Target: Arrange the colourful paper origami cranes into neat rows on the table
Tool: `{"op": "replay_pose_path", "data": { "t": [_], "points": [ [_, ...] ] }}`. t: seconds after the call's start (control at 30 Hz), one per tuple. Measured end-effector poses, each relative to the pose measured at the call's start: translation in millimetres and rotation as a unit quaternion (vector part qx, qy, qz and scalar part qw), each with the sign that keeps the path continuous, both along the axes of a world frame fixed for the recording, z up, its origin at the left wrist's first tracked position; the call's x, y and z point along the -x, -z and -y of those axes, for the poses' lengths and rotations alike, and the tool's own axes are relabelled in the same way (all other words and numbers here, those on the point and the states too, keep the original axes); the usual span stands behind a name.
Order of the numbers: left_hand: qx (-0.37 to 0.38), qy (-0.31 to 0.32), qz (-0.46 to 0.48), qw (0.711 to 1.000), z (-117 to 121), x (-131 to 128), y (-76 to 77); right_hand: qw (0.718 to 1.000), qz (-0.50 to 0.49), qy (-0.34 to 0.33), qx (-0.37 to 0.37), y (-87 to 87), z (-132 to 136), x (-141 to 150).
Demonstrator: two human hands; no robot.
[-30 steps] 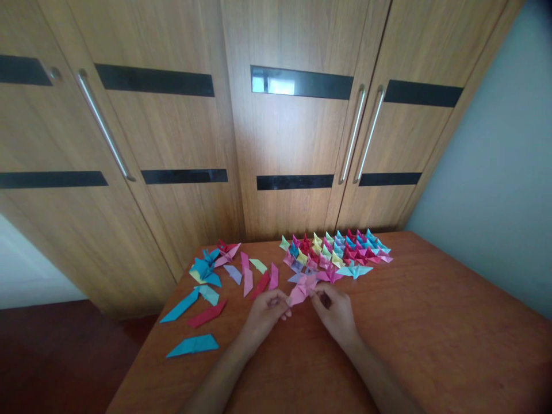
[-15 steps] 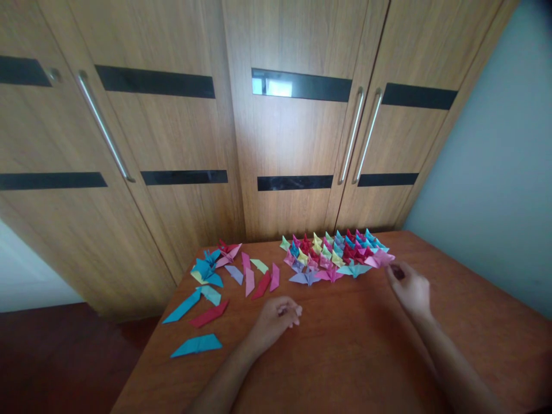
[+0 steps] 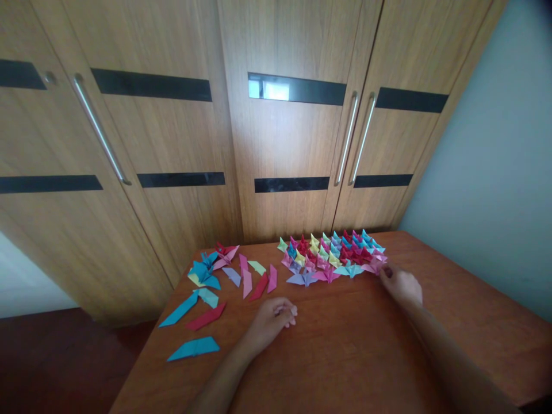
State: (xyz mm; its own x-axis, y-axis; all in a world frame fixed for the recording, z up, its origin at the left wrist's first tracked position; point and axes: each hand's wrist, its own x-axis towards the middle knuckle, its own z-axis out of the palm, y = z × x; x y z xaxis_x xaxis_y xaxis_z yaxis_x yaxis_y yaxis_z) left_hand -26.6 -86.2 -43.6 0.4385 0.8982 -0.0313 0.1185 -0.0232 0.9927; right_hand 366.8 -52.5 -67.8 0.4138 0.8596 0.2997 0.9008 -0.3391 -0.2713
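Note:
My right hand (image 3: 402, 287) pinches the edge of a pink origami crane (image 3: 373, 265) at the right end of the front row. Beside that crane stand a light-turquoise crane (image 3: 349, 269), a magenta one (image 3: 326, 275) and a lavender one (image 3: 302, 278). Behind them, rows of small folded cranes (image 3: 323, 253) in many colours are packed close together. My left hand (image 3: 272, 321) rests on the table with its fingers loosely curled, and nothing shows in them.
Flat folded paper strips, among them a blue one (image 3: 194, 348) and a red one (image 3: 207, 316), lie on the left of the wooden table (image 3: 345, 356). Several cranes (image 3: 204, 273) are heaped at the back left. A wooden wardrobe (image 3: 284, 144) stands right behind the table.
The pink crane in my right hand has moved left and down to the end of the front row. My left hand stays about where it was. The view has shifted slightly.

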Motion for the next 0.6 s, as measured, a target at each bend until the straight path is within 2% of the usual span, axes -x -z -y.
{"op": "replay_pose_path", "data": {
  "t": [0.13, 0.6],
  "points": [
    [-0.003, 0.006, 0.003, 1.0, 0, 0, 0.9, 1.0, -0.004, 0.017, 0.025, 1.0, -3, 0],
    [-0.005, 0.007, -0.008, 1.0, -1, 1, 2.4, 0.999, -0.005, 0.011, 0.039, -3.0, -5, 10]
  ]
}}
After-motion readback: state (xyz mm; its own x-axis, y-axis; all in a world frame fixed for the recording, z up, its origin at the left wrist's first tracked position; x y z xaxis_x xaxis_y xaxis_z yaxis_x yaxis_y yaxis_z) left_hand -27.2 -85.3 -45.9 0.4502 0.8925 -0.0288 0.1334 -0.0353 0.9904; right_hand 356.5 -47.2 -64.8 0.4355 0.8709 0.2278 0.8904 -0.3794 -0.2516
